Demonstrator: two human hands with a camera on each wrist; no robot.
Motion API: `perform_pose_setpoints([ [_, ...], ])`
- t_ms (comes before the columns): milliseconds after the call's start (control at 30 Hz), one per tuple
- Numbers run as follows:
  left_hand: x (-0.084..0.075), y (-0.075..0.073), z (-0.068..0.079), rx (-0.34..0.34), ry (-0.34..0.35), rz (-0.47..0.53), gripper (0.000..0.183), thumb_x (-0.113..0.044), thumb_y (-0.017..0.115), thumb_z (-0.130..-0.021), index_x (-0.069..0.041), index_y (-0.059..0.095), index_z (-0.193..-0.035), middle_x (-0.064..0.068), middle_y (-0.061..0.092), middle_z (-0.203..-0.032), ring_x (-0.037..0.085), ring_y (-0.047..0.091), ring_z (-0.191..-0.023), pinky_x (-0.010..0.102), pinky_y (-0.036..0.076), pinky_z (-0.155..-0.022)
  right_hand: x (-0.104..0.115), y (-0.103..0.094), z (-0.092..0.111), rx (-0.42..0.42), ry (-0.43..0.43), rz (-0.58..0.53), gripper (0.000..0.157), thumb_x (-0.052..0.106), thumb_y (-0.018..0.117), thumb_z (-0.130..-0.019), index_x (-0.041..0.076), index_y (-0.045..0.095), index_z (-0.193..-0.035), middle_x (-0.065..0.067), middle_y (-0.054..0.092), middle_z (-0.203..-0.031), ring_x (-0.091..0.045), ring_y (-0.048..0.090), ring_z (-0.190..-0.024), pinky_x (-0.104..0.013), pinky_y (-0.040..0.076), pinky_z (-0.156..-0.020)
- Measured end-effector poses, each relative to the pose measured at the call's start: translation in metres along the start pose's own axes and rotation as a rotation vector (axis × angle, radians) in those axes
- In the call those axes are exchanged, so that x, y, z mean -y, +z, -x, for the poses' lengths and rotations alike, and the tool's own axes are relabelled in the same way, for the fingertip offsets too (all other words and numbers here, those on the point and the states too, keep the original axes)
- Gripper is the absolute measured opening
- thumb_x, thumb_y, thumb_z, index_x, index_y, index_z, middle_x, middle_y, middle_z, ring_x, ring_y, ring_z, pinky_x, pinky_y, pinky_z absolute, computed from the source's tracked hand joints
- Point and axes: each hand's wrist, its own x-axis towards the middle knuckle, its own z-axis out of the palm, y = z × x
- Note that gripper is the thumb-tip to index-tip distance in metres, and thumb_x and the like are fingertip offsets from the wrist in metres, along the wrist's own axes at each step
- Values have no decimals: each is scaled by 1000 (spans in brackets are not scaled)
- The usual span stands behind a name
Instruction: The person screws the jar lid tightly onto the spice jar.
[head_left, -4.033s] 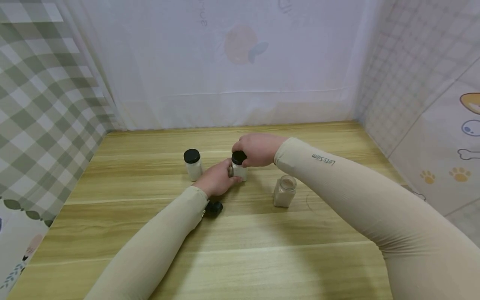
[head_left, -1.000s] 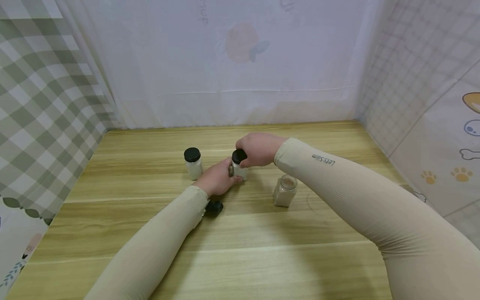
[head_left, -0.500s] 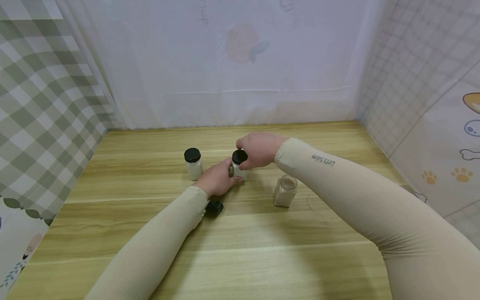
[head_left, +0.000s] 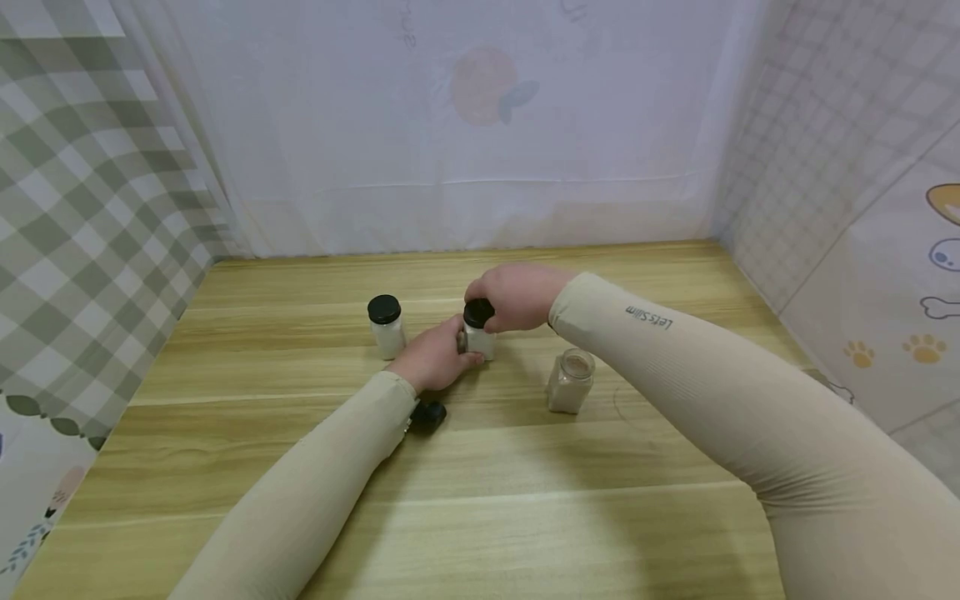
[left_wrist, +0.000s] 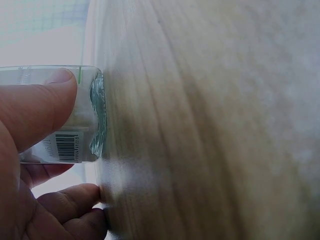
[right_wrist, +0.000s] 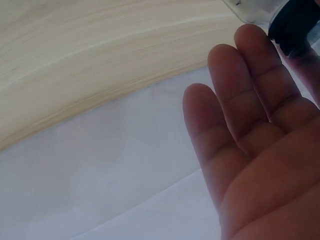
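Note:
A square glass jar [head_left: 481,343] with pale contents stands upright on the wooden table in the head view. Its round black lid [head_left: 477,314] is on top. My left hand [head_left: 435,358] grips the jar low on its body; the left wrist view shows the thumb [left_wrist: 55,100] across the glass beside a barcode label [left_wrist: 67,146]. My right hand [head_left: 521,296] holds the lid from above between thumb and forefinger. In the right wrist view, several other fingers [right_wrist: 252,95] extend loosely beside the lid [right_wrist: 296,25]. Part of the lid is hidden behind the right hand.
To the left stands a similar jar [head_left: 388,335] with a black lid. An uncapped jar [head_left: 570,383] of beige contents is at the right, near my right forearm. A small black device [head_left: 427,417] sits by my left wrist. Cloth walls [head_left: 480,208] enclose the table.
My right fingers were round the lid, shifted back right a little, and now come forward round it again. The left hand and all the jars stay in place.

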Motion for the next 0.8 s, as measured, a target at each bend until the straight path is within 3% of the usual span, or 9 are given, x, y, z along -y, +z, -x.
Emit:
perform_pose_setpoints([
  [433,0,0,0,0,5,-1,55,-43,68,-103,-20,47,-148,7,62,-148,30,58,-139,51,46,-116,2,0,0,12,45,-10,27,27,78,-96,12,70,-118,-3,72,-112,-21,67,-101,-40,55,-96],
  [800,0,0,0,1,6,-2,55,-44,68,-103,-20,46,-148,7,61,-149,30,57,-140,51,46,-116,2,2,-2,12,80,2,28,35,77,-97,11,67,-108,-2,68,-98,-19,62,-86,-36,53,-81],
])
